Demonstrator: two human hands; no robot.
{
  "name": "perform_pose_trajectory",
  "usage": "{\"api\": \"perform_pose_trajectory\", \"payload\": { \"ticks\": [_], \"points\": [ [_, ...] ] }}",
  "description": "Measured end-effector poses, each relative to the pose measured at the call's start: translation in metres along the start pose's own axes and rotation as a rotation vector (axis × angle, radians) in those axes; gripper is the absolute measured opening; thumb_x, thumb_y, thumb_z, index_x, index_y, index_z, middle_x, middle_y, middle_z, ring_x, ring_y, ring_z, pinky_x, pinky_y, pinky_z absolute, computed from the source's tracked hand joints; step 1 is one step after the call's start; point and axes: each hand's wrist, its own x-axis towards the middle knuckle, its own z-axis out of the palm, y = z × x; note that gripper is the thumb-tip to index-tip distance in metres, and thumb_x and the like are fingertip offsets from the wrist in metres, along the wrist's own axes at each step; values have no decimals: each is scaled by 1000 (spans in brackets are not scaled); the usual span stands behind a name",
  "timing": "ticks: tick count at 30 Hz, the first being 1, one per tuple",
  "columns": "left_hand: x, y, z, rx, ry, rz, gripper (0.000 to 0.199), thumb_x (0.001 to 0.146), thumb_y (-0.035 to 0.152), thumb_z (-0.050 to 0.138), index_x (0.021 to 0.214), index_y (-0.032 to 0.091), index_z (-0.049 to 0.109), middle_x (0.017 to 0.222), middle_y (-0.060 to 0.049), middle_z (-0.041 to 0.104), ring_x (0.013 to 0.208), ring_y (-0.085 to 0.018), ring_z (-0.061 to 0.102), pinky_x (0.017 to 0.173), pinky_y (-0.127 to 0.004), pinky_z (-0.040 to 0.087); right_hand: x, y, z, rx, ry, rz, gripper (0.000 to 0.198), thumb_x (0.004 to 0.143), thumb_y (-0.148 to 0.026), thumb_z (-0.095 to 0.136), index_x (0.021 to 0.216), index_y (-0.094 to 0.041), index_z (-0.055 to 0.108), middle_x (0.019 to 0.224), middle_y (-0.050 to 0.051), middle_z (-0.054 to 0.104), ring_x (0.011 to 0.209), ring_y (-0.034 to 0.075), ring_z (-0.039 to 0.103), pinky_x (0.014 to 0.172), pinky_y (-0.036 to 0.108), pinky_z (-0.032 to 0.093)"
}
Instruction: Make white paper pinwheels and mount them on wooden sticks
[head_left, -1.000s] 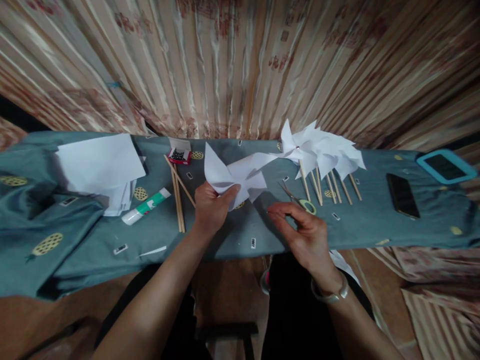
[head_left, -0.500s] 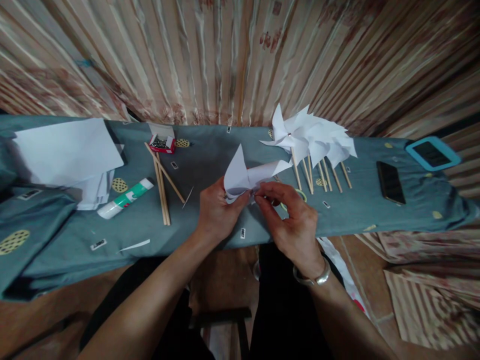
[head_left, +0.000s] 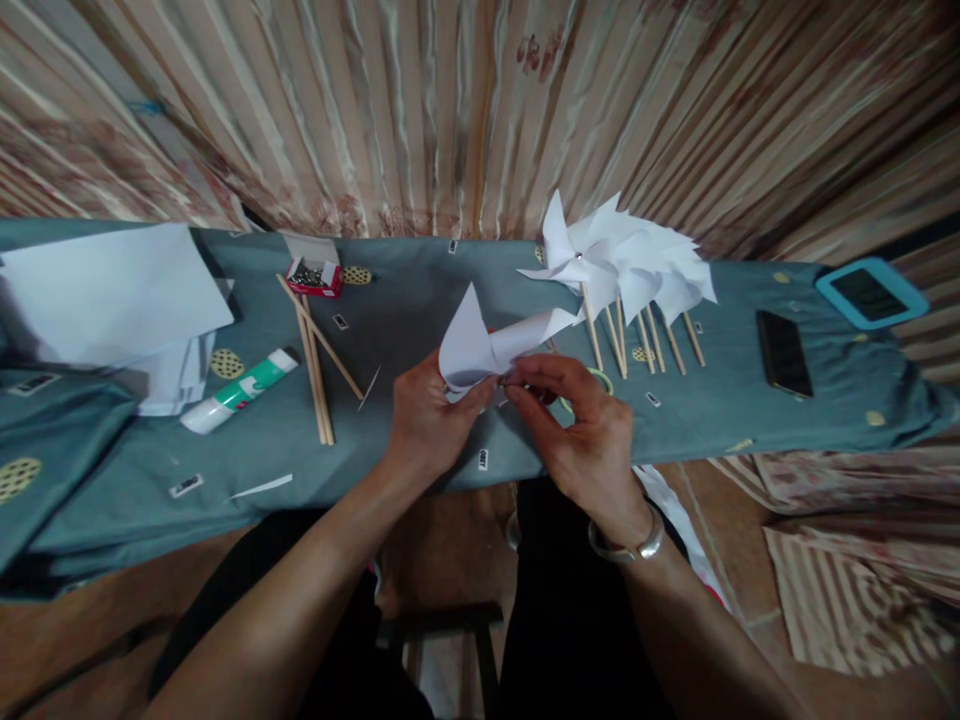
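A white paper pinwheel (head_left: pixel 466 345), its blades curled, is held above the table by my left hand (head_left: pixel 431 415), whose fingers are closed around its left side with the thumb at its centre. My right hand (head_left: pixel 581 420) is closed in a pinch at that same centre, against the paper. Whatever small thing lies between its fingertips is too hidden to name. Behind my right hand, scissors with pale green handles (head_left: pixel 606 382) are partly covered. Several finished paper pinwheels (head_left: pixel 585 250) on wooden sticks lie overlapping at the back right.
On the left are white paper sheets (head_left: pixel 112 295), a glue stick (head_left: pixel 240 392), several wooden sticks (head_left: pixel 315 385) and a red box of pins (head_left: pixel 315 280). A black phone (head_left: pixel 783 352) and a blue-framed tablet (head_left: pixel 870 294) lie right. A pleated curtain (head_left: pixel 420 120) hangs behind the table.
The view has shifted slightly, so the table things sit a little higher and further left. Both hands keep hold at the pinwheel's centre; the pinwheel has turned slightly.
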Motion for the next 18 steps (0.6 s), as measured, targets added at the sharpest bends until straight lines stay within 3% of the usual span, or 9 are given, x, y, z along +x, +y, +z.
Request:
{"api": "perform_pose_trajectory", "payload": {
  "ticks": [18],
  "points": [
    [-2, 3, 0, -8, 8, -20, 28, 76, 23, 69, 103, 23, 76, 99, -2, 79, 89, -22, 73, 83, -32, 56, 0, 1, 1, 17, -16, 49, 18, 88, -18, 65, 105, -24, 66, 98, 0, 73, 85, 14, 71, 79, 33, 59]
  ]
}}
